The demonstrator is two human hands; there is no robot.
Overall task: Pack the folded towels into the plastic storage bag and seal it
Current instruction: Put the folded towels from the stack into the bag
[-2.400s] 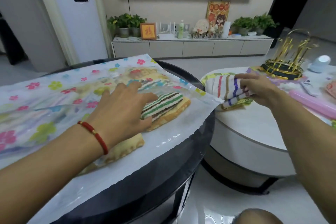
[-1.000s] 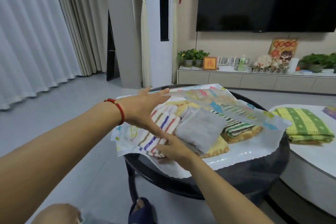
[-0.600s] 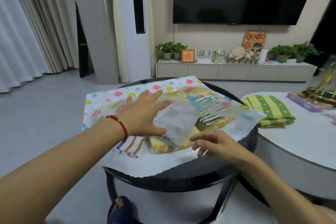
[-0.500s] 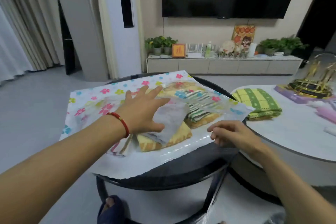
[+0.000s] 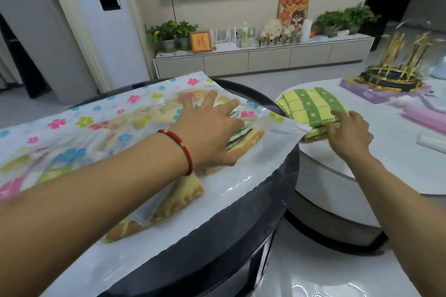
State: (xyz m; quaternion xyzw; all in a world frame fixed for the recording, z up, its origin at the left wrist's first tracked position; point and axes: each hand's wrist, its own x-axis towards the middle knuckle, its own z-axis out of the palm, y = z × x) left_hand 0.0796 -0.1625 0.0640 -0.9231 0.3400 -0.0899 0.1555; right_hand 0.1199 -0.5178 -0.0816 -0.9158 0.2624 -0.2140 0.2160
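Observation:
A flower-printed clear plastic storage bag (image 5: pixel 72 128) lies flat on the round black table (image 5: pixel 217 248). Folded towels show through it, among them a yellow-orange one (image 5: pixel 183 198) and a green-striped one (image 5: pixel 241 135). My left hand (image 5: pixel 207 128) lies flat on top of the bag with fingers spread, pressing the towels. A folded yellow-and-green towel (image 5: pixel 311 106) sits on the white table (image 5: pixel 398 164) to the right. My right hand (image 5: pixel 347 130) rests on that towel's near edge, fingers bent over it; whether it grips the towel is unclear.
On the white table stand a gold rack (image 5: pixel 395 62) on a purple box and a pink item (image 5: pixel 427 116) at the right edge. A TV cabinet (image 5: pixel 263 58) with plants and ornaments lines the far wall. Grey floor lies between the tables.
My right hand has moved away from the bag's opening over to the yellow-and-green towel on the white table. My left hand stays pressed on the bag. The view has shifted right.

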